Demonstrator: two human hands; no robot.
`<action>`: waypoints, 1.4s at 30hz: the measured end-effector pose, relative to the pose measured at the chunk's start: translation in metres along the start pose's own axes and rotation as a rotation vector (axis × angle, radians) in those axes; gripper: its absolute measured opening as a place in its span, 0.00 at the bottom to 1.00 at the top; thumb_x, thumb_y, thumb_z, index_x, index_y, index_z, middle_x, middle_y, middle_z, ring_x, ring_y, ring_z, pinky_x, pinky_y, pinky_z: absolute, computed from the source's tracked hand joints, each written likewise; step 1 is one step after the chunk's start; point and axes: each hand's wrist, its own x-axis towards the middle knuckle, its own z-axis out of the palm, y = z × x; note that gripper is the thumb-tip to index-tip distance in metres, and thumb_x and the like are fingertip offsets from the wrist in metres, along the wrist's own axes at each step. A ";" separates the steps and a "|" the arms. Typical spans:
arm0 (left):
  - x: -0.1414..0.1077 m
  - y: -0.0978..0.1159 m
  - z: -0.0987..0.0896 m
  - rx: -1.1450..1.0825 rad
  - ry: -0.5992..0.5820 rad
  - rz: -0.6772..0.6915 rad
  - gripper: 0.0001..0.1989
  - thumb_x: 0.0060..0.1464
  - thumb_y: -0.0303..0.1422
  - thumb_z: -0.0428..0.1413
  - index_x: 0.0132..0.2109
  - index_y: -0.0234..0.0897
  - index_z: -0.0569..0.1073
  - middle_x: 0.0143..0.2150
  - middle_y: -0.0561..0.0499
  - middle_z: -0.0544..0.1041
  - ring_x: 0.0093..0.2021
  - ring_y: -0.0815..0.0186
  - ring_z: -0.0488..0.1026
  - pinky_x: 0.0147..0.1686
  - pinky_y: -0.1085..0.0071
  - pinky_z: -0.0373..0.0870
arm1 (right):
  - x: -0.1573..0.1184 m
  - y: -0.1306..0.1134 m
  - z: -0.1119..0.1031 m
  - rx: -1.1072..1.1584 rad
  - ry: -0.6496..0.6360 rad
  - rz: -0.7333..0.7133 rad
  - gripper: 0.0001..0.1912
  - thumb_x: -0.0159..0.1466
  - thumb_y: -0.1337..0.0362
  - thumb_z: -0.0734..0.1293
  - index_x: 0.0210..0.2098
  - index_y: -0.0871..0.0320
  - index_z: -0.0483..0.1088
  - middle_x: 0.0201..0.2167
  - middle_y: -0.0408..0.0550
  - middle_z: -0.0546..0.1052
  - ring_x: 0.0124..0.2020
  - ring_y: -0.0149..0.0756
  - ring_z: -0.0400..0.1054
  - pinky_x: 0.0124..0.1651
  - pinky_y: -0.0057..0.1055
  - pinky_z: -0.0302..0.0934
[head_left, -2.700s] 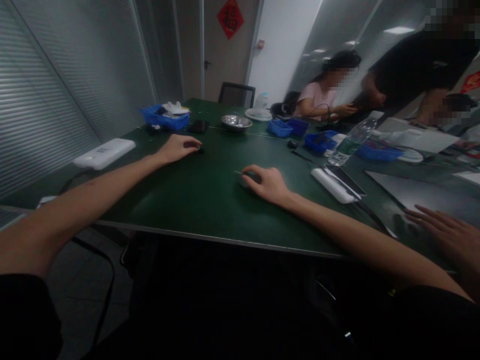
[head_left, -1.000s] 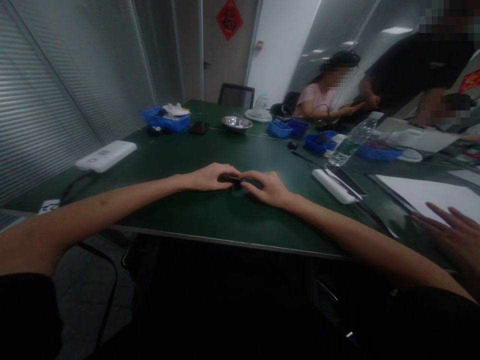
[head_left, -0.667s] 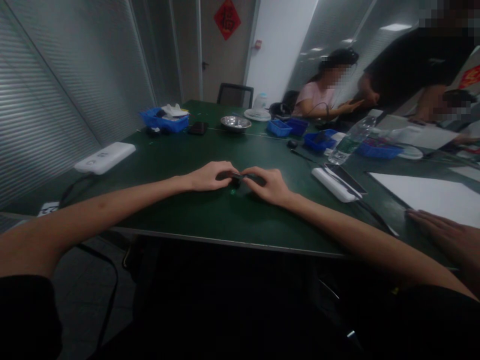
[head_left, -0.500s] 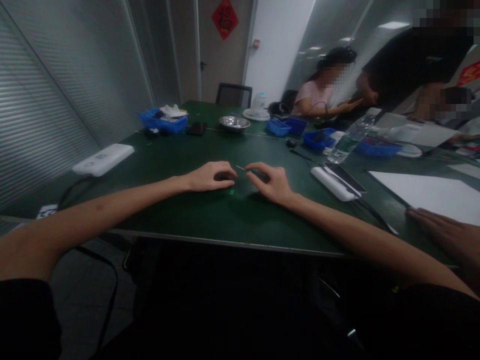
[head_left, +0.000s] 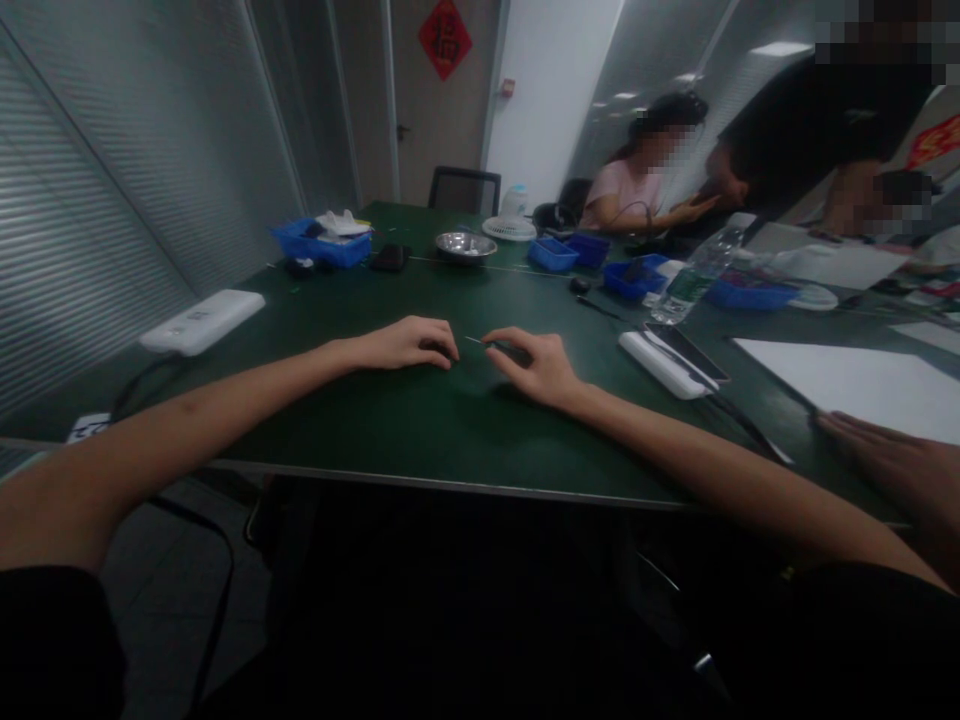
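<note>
A thin, pale, needle-like rod [head_left: 473, 340] sticks out leftward from the fingertips of my right hand [head_left: 538, 364], pinched between thumb and index finger. Its far end points toward my left hand [head_left: 416, 343], with a small gap between them. The left fingers are curled, thumb close to the fingertips, just above the green table [head_left: 420, 425]. Whatever lies inside that pinch is too small to tell. Both hands are low over the middle of the near tabletop.
Left stands a white power bank-like box [head_left: 204, 322]; right, another white box [head_left: 664, 364] beside a phone. A plastic bottle [head_left: 694, 280], metal bowl [head_left: 466, 248] and several blue baskets [head_left: 553, 255] stand farther back. Another person's hand [head_left: 885, 455] rests by white paper [head_left: 847, 380].
My left hand has drawn back a little to the left, widening the gap to the rod. The small green glint below its fingertips no longer shows. My right hand keeps its pinch.
</note>
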 end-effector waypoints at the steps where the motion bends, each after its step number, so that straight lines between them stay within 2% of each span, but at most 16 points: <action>1: -0.004 -0.010 -0.008 0.035 0.029 -0.038 0.15 0.62 0.44 0.61 0.50 0.43 0.82 0.49 0.45 0.78 0.50 0.58 0.75 0.51 0.65 0.69 | 0.000 0.000 -0.001 0.002 -0.005 -0.001 0.18 0.72 0.53 0.64 0.52 0.57 0.77 0.36 0.46 0.82 0.24 0.30 0.67 0.34 0.29 0.60; 7: -0.049 -0.079 -0.063 0.262 0.253 -0.399 0.20 0.58 0.49 0.60 0.48 0.40 0.82 0.50 0.44 0.79 0.51 0.55 0.73 0.55 0.61 0.67 | 0.000 -0.004 -0.004 0.011 -0.049 -0.004 0.18 0.72 0.53 0.63 0.52 0.57 0.76 0.37 0.46 0.82 0.24 0.30 0.68 0.35 0.30 0.61; 12: -0.076 -0.110 -0.088 0.352 0.357 -0.534 0.20 0.53 0.51 0.61 0.42 0.40 0.83 0.47 0.44 0.80 0.49 0.54 0.73 0.53 0.62 0.66 | 0.001 -0.005 -0.005 0.005 -0.063 -0.003 0.18 0.72 0.53 0.63 0.52 0.57 0.76 0.36 0.46 0.82 0.24 0.30 0.68 0.34 0.30 0.60; 17: -0.076 -0.113 -0.091 0.352 0.388 -0.534 0.19 0.51 0.50 0.63 0.39 0.39 0.82 0.45 0.44 0.80 0.49 0.53 0.73 0.53 0.60 0.65 | 0.001 -0.003 -0.005 0.006 -0.084 -0.011 0.18 0.73 0.53 0.63 0.53 0.57 0.76 0.36 0.46 0.82 0.24 0.30 0.68 0.34 0.30 0.60; 20: -0.076 -0.108 -0.093 0.367 0.465 -0.538 0.17 0.52 0.48 0.64 0.40 0.39 0.82 0.46 0.46 0.81 0.51 0.53 0.72 0.55 0.60 0.63 | 0.001 -0.003 -0.004 -0.015 -0.083 -0.008 0.18 0.72 0.53 0.63 0.52 0.57 0.76 0.36 0.46 0.82 0.24 0.30 0.68 0.34 0.30 0.60; 24: -0.083 -0.104 -0.103 0.324 0.661 -0.553 0.18 0.60 0.40 0.63 0.52 0.34 0.79 0.50 0.49 0.82 0.48 0.63 0.73 0.53 0.65 0.65 | 0.001 -0.004 -0.004 -0.015 -0.088 -0.015 0.18 0.73 0.53 0.63 0.53 0.56 0.75 0.36 0.46 0.82 0.24 0.30 0.68 0.34 0.30 0.60; 27: -0.092 -0.107 -0.110 0.291 0.736 -0.553 0.18 0.64 0.32 0.61 0.58 0.28 0.75 0.49 0.51 0.82 0.45 0.70 0.71 0.53 0.68 0.65 | 0.001 -0.004 -0.004 -0.006 -0.096 -0.012 0.18 0.73 0.53 0.62 0.53 0.57 0.75 0.36 0.46 0.82 0.25 0.31 0.68 0.34 0.29 0.60; 31: -0.100 -0.110 -0.114 0.240 0.709 -0.610 0.19 0.63 0.28 0.62 0.59 0.26 0.74 0.43 0.56 0.82 0.43 0.73 0.71 0.52 0.72 0.65 | 0.000 -0.003 -0.004 -0.010 -0.101 -0.014 0.19 0.73 0.52 0.62 0.53 0.57 0.75 0.32 0.45 0.81 0.24 0.30 0.68 0.34 0.29 0.59; 34: -0.100 -0.111 -0.115 0.198 0.668 -0.662 0.21 0.63 0.36 0.65 0.57 0.27 0.75 0.40 0.58 0.82 0.41 0.73 0.71 0.49 0.72 0.66 | 0.000 -0.002 -0.004 -0.004 -0.100 -0.019 0.19 0.73 0.52 0.62 0.53 0.57 0.75 0.32 0.45 0.81 0.23 0.30 0.67 0.34 0.30 0.60; 38: -0.100 -0.115 -0.119 0.272 0.609 -0.677 0.23 0.58 0.48 0.66 0.51 0.34 0.81 0.41 0.57 0.82 0.42 0.69 0.71 0.48 0.69 0.65 | 0.000 -0.001 -0.004 -0.002 -0.108 -0.025 0.19 0.73 0.52 0.62 0.53 0.57 0.75 0.35 0.46 0.82 0.25 0.31 0.69 0.35 0.30 0.61; 42: -0.102 -0.124 -0.123 0.283 0.585 -0.745 0.20 0.54 0.47 0.66 0.46 0.38 0.84 0.42 0.51 0.83 0.42 0.61 0.75 0.47 0.65 0.67 | 0.001 -0.001 -0.005 -0.002 -0.115 -0.032 0.19 0.73 0.53 0.62 0.54 0.57 0.75 0.35 0.47 0.82 0.25 0.31 0.69 0.34 0.30 0.61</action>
